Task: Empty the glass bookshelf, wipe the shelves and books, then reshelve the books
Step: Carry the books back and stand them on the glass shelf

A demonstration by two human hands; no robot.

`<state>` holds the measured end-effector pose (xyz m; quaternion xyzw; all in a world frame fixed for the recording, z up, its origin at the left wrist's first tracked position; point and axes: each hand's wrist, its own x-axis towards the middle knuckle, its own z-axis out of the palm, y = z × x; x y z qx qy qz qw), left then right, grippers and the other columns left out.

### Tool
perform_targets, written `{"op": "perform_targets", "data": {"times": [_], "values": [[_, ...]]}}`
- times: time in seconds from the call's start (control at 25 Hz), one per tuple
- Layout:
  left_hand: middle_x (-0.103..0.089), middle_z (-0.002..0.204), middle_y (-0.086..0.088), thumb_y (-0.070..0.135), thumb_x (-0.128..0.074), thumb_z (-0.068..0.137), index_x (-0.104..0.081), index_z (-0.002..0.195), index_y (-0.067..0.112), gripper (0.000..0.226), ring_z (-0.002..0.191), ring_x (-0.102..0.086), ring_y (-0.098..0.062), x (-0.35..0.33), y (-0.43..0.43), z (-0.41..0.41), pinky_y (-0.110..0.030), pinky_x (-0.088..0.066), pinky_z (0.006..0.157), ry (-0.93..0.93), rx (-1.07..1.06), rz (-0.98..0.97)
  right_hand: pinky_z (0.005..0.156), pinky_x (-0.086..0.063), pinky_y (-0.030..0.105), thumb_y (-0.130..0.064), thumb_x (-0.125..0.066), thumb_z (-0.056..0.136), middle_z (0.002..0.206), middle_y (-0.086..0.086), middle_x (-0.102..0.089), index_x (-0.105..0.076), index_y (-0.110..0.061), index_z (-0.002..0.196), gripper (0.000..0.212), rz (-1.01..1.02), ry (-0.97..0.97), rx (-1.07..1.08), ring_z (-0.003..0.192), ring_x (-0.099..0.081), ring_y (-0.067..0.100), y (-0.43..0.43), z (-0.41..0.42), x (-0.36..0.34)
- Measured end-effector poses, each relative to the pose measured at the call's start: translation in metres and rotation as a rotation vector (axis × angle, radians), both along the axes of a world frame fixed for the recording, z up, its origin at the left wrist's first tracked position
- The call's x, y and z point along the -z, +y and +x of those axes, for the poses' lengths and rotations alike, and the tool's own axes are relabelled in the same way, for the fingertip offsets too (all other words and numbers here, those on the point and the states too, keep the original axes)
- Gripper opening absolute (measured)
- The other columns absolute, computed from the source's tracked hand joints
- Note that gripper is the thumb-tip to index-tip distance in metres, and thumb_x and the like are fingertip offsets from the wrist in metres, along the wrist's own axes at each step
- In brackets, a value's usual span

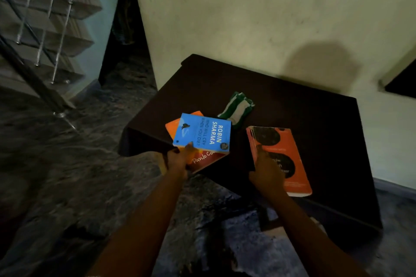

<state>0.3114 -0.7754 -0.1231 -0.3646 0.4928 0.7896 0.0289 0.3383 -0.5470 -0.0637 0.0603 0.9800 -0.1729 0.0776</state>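
Left hand (180,161), fingers clamped on blue book (202,132) atop orange book (207,158), right hand (266,172) on red book (290,164), grip unclear

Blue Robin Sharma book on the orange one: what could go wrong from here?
The orange Paulo Coelho book overhangs the dark table's front edge. If the left hand loosens its pinch, it and the blue Robin Sharma book on top may fall. The blue book lies skewed and could slide off when lifted.
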Motion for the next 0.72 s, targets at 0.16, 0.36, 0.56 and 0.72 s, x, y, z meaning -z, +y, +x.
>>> {"op": "perform_targets", "data": {"times": [0.16,0.36,0.56,0.72], "values": [[-0.065,0.114,-0.017,0.024,-0.069,0.084,-0.054,0.118,0.002,0.043,0.104,-0.063,-0.033,0.003,0.003,0.011,-0.053,-0.049,0.092,-0.006,-0.018,0.034,0.102,-0.032,0.037,-0.026,-0.053,0.091,0.143,0.011,-0.037,-0.038,-0.011,0.139,0.052,-0.221,0.137,-0.144,0.129,-0.036,0.029,-0.052,-0.024,-0.007],[-0.063,0.086,-0.002,0.027,-0.045,0.098,-0.058,0.101,0.013,0.019,0.067,-0.063,-0.012,-0.022,-0.001,0.045,-0.024,-0.053,0.057,-0.014,0.029,0.146,0.1,-0.039,0.05,-0.054,-0.069,0.073,0.134,0.015,-0.046,-0.04,-0.011,0.136,0.081,-0.496,-0.232,0.268,0.121,-0.047,0.035,-0.075,-0.093,0.027],[-0.061,0.092,-0.004,0.028,-0.044,0.098,-0.057,0.103,0.01,0.022,0.079,-0.06,-0.017,-0.025,-0.024,0.061,-0.027,-0.055,0.054,-0.051,-0.03,0.225,0.069,-0.052,0.034,-0.029,-0.078,0.074,0.096,0.006,-0.066,-0.061,-0.008,0.105,0.041,-0.883,-0.029,0.301,0.08,-0.064,0.023,-0.087,-0.088,0.005],[-0.064,0.097,-0.005,0.036,-0.04,0.098,-0.06,0.093,0.014,0.03,0.073,-0.068,-0.017,-0.019,-0.04,0.064,-0.034,-0.047,0.079,-0.05,-0.052,0.227,0.068,-0.051,0.033,-0.027,-0.059,0.09,0.091,0.005,-0.066,-0.06,-0.016,0.105,0.019,-1.123,-0.009,0.043,0.074,-0.064,0.016,-0.079,-0.092,-0.028]]}}
